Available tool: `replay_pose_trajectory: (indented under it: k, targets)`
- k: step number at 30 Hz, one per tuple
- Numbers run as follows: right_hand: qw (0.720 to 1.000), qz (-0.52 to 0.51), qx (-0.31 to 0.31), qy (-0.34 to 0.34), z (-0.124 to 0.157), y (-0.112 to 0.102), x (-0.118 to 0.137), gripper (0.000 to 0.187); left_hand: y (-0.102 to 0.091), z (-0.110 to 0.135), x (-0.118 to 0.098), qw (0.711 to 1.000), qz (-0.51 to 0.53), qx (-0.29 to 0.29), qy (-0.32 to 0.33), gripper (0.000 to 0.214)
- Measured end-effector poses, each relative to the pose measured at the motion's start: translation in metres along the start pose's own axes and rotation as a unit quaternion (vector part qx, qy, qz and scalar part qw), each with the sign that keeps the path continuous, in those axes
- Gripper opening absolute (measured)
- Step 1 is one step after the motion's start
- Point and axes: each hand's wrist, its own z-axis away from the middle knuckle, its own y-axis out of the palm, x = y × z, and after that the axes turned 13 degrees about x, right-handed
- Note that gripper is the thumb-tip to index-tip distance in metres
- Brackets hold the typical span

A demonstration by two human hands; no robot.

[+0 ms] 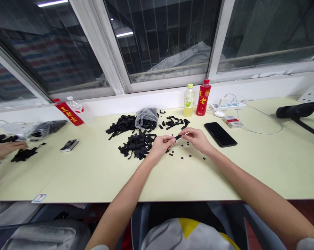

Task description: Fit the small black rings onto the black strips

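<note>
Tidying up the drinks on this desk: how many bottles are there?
4: a pale yellow-green drink bottle and a red Wanglaoji bottle stand by the power strip; another red bottle and a clear plastic bottle lie at far left. Others may be hidden.

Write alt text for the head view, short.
Seen from the head camera, the person's left hand and right hand pinch a short black strip over scattered small black rings on a pale yellow desk. Piles of black strips lie beside them; another person's hand shows at far left.
</note>
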Motion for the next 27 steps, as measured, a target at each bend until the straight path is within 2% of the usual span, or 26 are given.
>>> replay_pose_trajectory:
  k: [2,5,6,9,15,19,24,27]
  targets:
    - [1.0,-0.002,0.016,0.008,0.001,0.001,0.001,0.031,0.0,-0.002,0.004,0.998,-0.054,-0.018,0.016,0.051]
    - [0.998,-0.012,0.052,0.02,0.001,0.006,0.003,0.049,-0.002,-0.001,0.006,0.985,-0.158,-0.044,0.051,0.038]
    - [0.998,-0.011,0.063,0.025,0.001,0.009,0.003,0.049,-0.003,-0.001,0.007,0.979,-0.191,-0.049,0.06,0.035]
    - [0.996,0.013,0.075,0.047,-0.001,0.013,0.001,0.033,-0.007,0.001,0.007,0.965,-0.248,-0.051,0.064,0.028]
    - [0.998,0.027,0.025,0.054,-0.001,0.009,-0.002,0.053,-0.018,-0.002,0.01,0.962,-0.259,-0.056,0.066,0.025]
    - [0.999,0.021,0.002,0.046,-0.002,0.008,0.0,0.054,-0.024,-0.003,0.01,0.961,-0.26,-0.06,0.073,0.031]
    - [0.999,0.007,0.021,0.044,-0.003,0.012,0.002,0.053,-0.023,-0.001,0.009,0.961,-0.261,-0.048,0.072,0.041]
    - [0.999,0.005,0.01,0.043,-0.003,0.012,0.002,0.054,-0.024,0.0,0.009,0.957,-0.276,-0.057,0.075,0.036]
